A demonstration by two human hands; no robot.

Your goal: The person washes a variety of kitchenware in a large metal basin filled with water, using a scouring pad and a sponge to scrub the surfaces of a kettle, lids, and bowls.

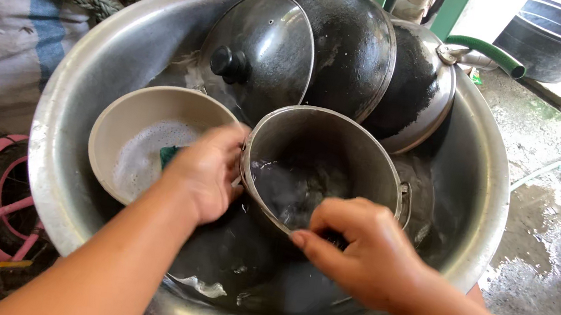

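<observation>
Between both hands (206, 173), steel pot (339, 151).

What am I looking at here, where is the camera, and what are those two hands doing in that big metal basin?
There is no machine here: a person wears one camera on the head, so the single picture looks down at their own bare hands. A wide silver metal basin sits on wet concrete ground. Inside it lie a round steel pot tipped on its side, a cream-coloured bowl with soapy foam and something green in it, a glass lid with a black knob, and two soot-blackened pans leaning at the back. The left hand grips the pot's rim; the right hand presses its fingers just inside the rim, on something too hidden to identify.
</observation>
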